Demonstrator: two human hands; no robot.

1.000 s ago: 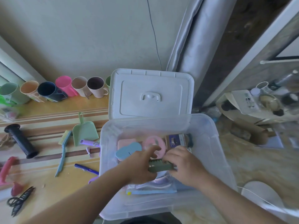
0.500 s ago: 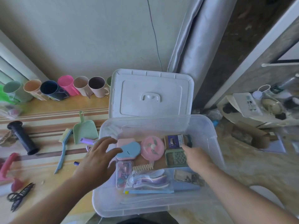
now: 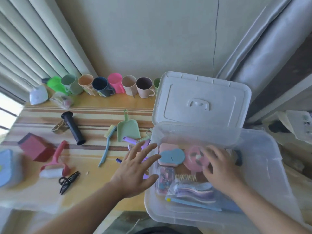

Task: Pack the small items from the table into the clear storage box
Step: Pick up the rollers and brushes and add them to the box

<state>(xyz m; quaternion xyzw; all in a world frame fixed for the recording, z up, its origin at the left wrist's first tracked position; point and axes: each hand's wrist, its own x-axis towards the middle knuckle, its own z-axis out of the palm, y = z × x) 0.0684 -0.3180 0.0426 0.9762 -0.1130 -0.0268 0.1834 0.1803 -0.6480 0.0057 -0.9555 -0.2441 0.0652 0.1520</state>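
Observation:
The clear storage box [image 3: 270, 166] stands at the table's right end, its white lid [image 3: 200, 102] propped up behind it. Inside lie a blue oval case [image 3: 172, 156] on a pink pad, a pink round fan [image 3: 194, 157], a small box of coloured clips [image 3: 164, 179], a comb and a bag of spoons [image 3: 194, 191]. My right hand [image 3: 219, 168] is inside the box with fingers spread over the items, holding nothing. My left hand [image 3: 135, 168] hovers open above the table just left of the box, over purple pens [image 3: 130, 140].
On the striped table [image 3: 94, 183] lie a green dustpan [image 3: 128, 127], a blue brush [image 3: 107, 147], a black handle grip [image 3: 73, 128], a pink lint roller [image 3: 54, 162], a black hair claw [image 3: 68, 181] and a red box [image 3: 36, 146]. Several cups [image 3: 108, 85] line the wall.
My left hand left the box and moved out over the table, fingers spread. My right hand let go of the green item and shifted left inside the box. The view swung left.

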